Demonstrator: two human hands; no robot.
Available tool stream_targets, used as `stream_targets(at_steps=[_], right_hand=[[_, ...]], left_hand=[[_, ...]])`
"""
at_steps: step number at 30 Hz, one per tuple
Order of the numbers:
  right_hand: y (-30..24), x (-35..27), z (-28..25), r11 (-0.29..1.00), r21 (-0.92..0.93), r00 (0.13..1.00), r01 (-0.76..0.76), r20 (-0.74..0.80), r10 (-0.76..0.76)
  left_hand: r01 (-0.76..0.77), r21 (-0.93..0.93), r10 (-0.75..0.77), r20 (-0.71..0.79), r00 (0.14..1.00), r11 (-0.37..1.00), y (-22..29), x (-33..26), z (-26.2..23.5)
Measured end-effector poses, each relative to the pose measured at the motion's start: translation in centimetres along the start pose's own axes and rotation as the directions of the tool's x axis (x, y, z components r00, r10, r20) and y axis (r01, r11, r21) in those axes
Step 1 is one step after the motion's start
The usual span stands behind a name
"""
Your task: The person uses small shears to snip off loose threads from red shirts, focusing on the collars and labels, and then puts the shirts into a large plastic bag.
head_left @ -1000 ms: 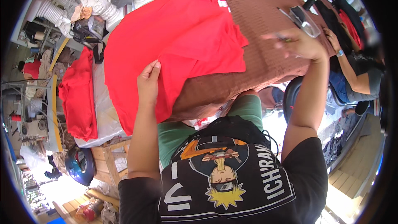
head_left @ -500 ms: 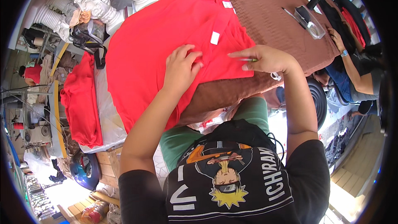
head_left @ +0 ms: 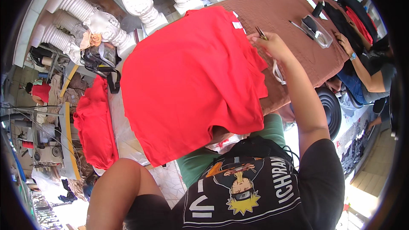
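The red shirt is lying spread on the brown desk. The right hand is pinching a small tool at its collar edge; it should be working gently, keeping cloth flat. The left hand is hidden, state unknowable.

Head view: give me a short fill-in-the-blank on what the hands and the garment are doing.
1. The right hand rests at the edge of a ____ garment spread on the table.
2. The table is covered with a ____ cloth.
3. A white strip hangs below the ____ hand.
4. The left hand is ____ of view; only its arm shows.

Missing words: red; brown; right; out
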State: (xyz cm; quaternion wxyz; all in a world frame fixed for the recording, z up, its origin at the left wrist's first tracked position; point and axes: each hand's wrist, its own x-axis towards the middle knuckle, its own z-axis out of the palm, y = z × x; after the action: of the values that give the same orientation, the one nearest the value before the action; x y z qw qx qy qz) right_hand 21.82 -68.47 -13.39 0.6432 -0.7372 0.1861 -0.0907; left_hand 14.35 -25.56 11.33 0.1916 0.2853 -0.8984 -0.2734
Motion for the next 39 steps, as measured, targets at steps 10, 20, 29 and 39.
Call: stream_targets(at_steps=[10, 20, 29, 39], right_hand=[[0.9, 12.2, 6.4, 0.998, 0.006, 0.867, 0.068, -0.495, -0.056], [-12.1, -1.2, 6.6, 0.425, -0.377, 0.47, 0.823, 0.872, -0.137], [-8.9, -4.8, 0.5, 0.603, -0.639, 0.858, 0.478, 0.485, -0.167], [0.9, -3.8, 7.4, 0.827, -0.285, 0.873, 0.485, 0.215, -0.438]], left_hand=[[0.08, -0.721, -0.325, -0.208, 0.923, 0.688, -16.1, -3.8, 7.5], [0.713, -0.53, -0.887, -0.222, 0.406, 0.459, -18.9, -8.7, 4.6], [0.871, -0.326, -0.892, -0.388, 0.232, 0.368, -21.1, -8.6, 2.5], [0.869, 0.495, -0.783, -0.533, 0.32, 0.019, -27.2, -10.0, 2.9]])
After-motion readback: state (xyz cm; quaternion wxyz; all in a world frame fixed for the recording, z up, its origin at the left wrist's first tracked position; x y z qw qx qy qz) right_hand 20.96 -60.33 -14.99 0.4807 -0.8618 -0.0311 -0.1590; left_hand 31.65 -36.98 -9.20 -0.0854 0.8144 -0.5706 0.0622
